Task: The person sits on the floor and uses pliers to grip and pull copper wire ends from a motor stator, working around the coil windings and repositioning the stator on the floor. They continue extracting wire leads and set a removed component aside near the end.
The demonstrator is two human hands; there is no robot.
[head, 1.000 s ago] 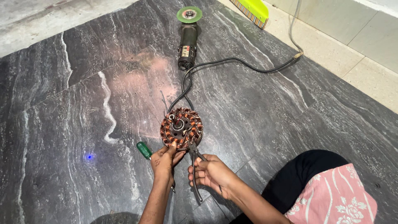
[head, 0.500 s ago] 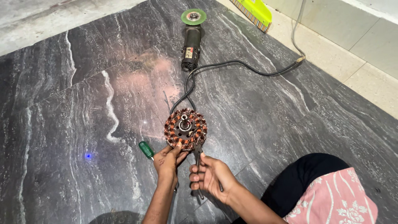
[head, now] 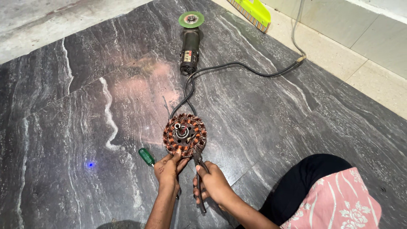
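Your right hand [head: 214, 183] is wrapped around the pliers [head: 198, 174], nose at the near edge of the copper-wound stator [head: 185, 135]. Your left hand [head: 168, 168] grips that same near edge with its fingertips, pinning it flat on the dark marble floor [head: 76, 127]. Green-handled screwdriver [head: 147, 156] lies just left of that hand. Farther out: angle grinder [head: 190, 44], its black cable [head: 237, 65] looping back to the stator.
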